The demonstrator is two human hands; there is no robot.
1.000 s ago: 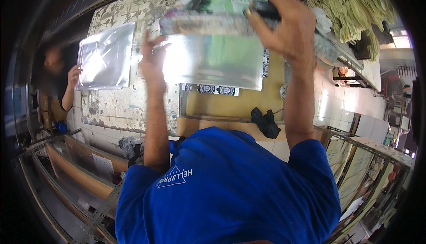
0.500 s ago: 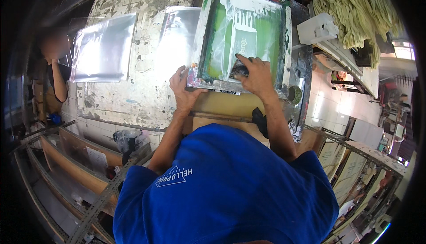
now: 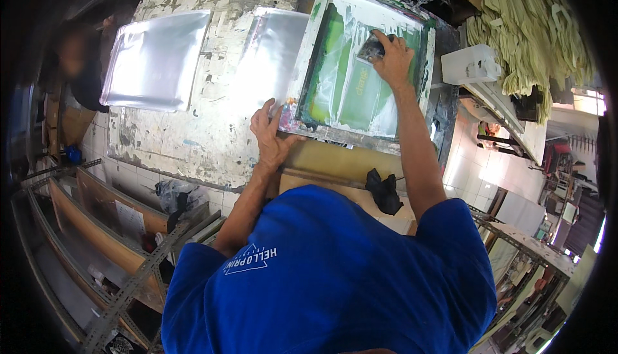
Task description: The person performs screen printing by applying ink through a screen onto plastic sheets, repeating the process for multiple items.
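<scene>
A printing screen frame with green mesh lies flat on the worn table. My left hand presses on its near left corner. My right hand is at the far end of the mesh, closed on a dark squeegee. A clear plastic sheet lies just left of the frame, partly under it. A second clear sheet lies farther left.
A co-worker stands at the table's left edge. A black cloth lies on the near ledge. A white container and a pile of pale yellow-green pieces sit to the right. Metal shelving runs below left.
The frame, held up a second ago, came down flat on the table. My right hand then pushed the squeegee from the near edge to the far end.
</scene>
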